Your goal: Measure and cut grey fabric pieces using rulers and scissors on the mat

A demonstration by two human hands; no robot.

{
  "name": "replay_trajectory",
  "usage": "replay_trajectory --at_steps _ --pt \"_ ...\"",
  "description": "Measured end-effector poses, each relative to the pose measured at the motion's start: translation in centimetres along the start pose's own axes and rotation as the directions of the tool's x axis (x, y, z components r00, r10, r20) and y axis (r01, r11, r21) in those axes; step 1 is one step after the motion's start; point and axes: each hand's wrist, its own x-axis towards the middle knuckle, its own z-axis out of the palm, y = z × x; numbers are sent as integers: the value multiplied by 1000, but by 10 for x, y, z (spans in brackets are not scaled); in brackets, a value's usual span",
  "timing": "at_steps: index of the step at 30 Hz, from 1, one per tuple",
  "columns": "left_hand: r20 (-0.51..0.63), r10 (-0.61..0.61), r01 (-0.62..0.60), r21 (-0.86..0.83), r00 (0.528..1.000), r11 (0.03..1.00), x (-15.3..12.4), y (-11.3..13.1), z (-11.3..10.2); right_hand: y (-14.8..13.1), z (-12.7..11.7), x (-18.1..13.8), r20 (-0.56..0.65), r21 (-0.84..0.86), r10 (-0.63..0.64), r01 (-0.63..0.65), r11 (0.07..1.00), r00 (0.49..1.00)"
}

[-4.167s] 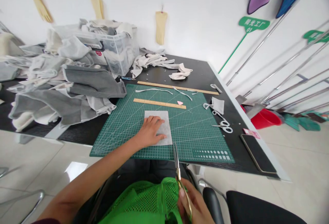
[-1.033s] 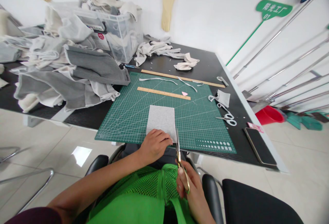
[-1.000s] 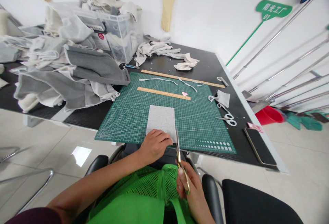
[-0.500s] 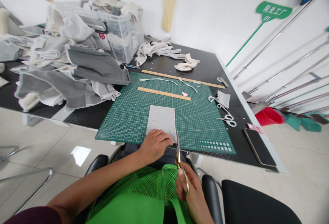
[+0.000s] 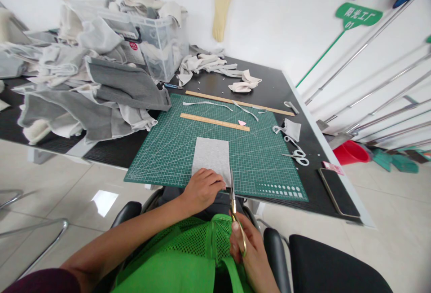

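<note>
A grey rectangle of fabric [image 5: 213,155] lies on the green cutting mat [image 5: 158,149], close to its front edge. Over the near end of this fabric is my left hand [image 5: 204,190], fingers curled and pinching its lower right corner. My right hand [image 5: 251,241] grips the gold handles of a pair of scissors [image 5: 233,205]. The blades point away from me along the fabric's right edge, just beside my left fingertips. Whether they bite into the cloth I cannot tell.
A wooden ruler [image 5: 215,122] and a longer wooden strip [image 5: 239,103] lie on the mat's far part. White-handled scissors [image 5: 299,156] and a phone [image 5: 338,192] are at right. Heaped grey cloth [image 5: 124,82] and a clear plastic box [image 5: 164,46] stand left.
The scissors' blades look slightly closer together and a touch nearer the fabric's edge. My left hand stays on the fabric; the view has shifted very slightly.
</note>
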Motion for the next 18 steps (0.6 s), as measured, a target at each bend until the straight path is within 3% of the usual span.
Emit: replay_trajectory --at_steps 18 --pt "3 -5 5 -2 1000 1000 2 1 -3 3 1 -2 11 -5 -3 3 1000 1000"
